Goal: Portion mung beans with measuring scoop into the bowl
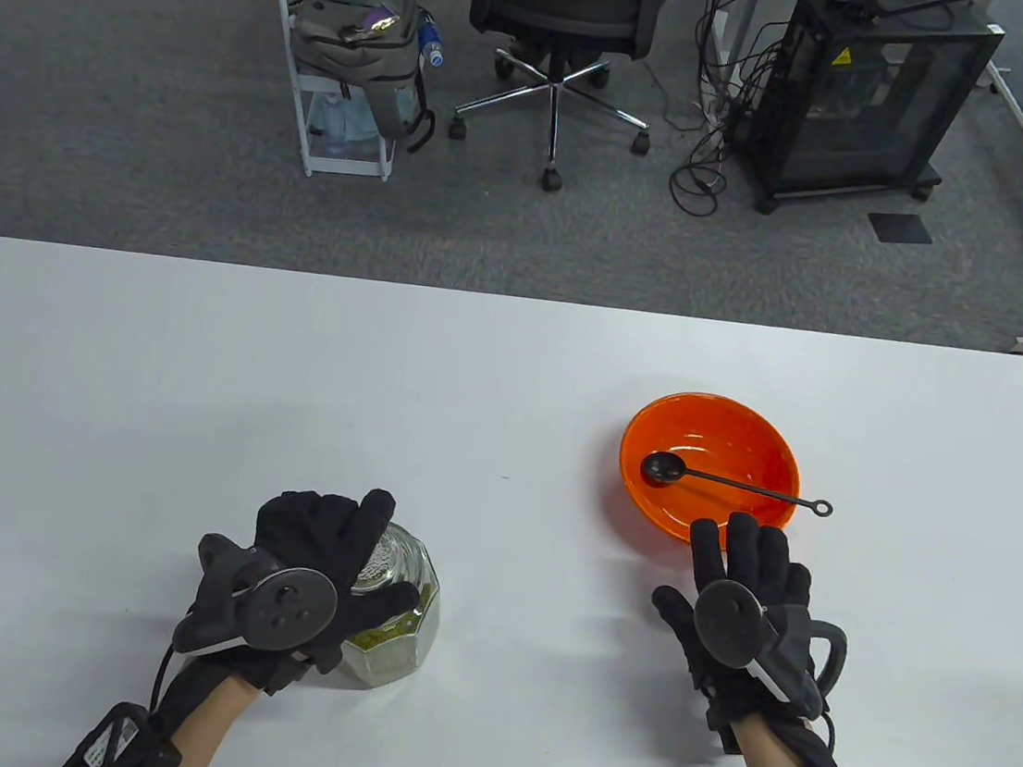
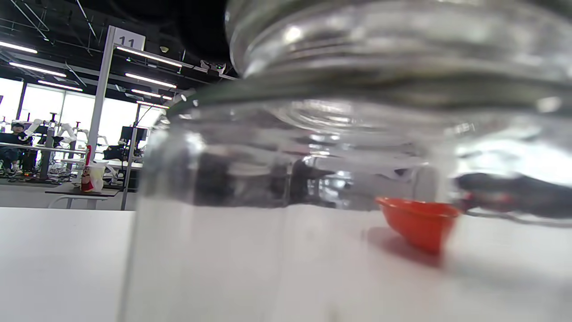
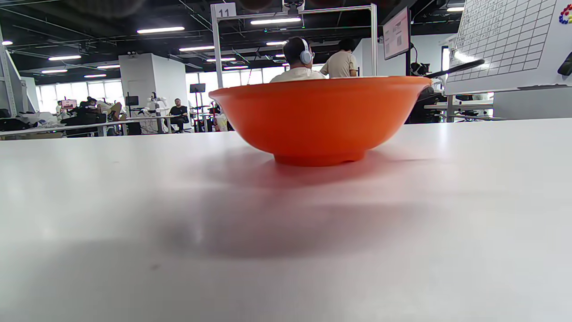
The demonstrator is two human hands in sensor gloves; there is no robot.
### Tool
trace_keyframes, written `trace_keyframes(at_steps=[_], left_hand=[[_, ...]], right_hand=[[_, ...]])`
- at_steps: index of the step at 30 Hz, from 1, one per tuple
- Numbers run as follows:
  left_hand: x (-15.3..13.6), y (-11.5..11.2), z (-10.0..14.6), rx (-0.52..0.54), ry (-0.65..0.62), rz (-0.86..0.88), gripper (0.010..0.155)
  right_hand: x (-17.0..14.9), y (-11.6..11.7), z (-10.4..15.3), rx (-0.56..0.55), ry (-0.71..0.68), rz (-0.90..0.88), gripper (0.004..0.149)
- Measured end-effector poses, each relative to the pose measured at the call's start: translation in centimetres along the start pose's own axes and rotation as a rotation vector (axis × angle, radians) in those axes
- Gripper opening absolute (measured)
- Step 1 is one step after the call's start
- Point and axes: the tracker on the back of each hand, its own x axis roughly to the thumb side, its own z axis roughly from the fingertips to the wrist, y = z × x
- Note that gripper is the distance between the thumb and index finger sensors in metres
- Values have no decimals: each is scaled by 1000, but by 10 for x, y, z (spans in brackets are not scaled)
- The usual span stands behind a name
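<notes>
Two gloved hands are in my table view, both low over the white counter (image 1: pixel 195 382). My left hand (image 1: pixel 313 555) lies over a faceted glass jar (image 1: pixel 404 613): its fingers (image 1: pixel 364 524) drape across the jar's patterned glass lid (image 1: pixel 383 559) while the thumb wraps the near side, so the hand is grasping the jar from above. Green mung beans (image 1: pixel 378 639) show through the glass low in the jar, just under the thumb. In the left wrist view the jar (image 2: pixel 313 179) fills nearly the whole frame, blurred and very close.

My right hand (image 1: pixel 741 598) is released, fingers (image 1: pixel 748 548) straight and flat, holding nothing. Just beyond those fingertips sits the orange bowl (image 1: pixel 716 427); whether they touch its near rim I cannot tell. A black measuring scoop (image 1: pixel 664 468) rests in the bowl, its cup to the left inside and its thin handle running right across the rim, the ring end poking out past the bowl, beyond my fingertips. The right wrist view shows the bowl (image 3: pixel 319 118) upright on the counter straight ahead, with the scoop handle (image 3: pixel 456 68) sticking out over its right rim.

The jar and the bowl stand well apart.
</notes>
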Motion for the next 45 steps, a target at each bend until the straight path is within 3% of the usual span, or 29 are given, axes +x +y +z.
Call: trace_keyframes(at_steps=[10, 21, 34, 45], left_hand=[[-9, 41, 18, 196, 24, 57, 94], [-63, 50, 37, 259, 214, 68, 92], [-126, 24, 49, 159, 449, 32, 92], [-161, -10, 51, -18, 592, -4, 90]], right_hand=[[-1, 1, -1, 6, 5, -1, 83], [-1, 2, -1, 10, 7, 2, 83], [-1, 3, -2, 16, 5, 0, 83], [-2, 3, -2, 16, 6, -7, 83]])
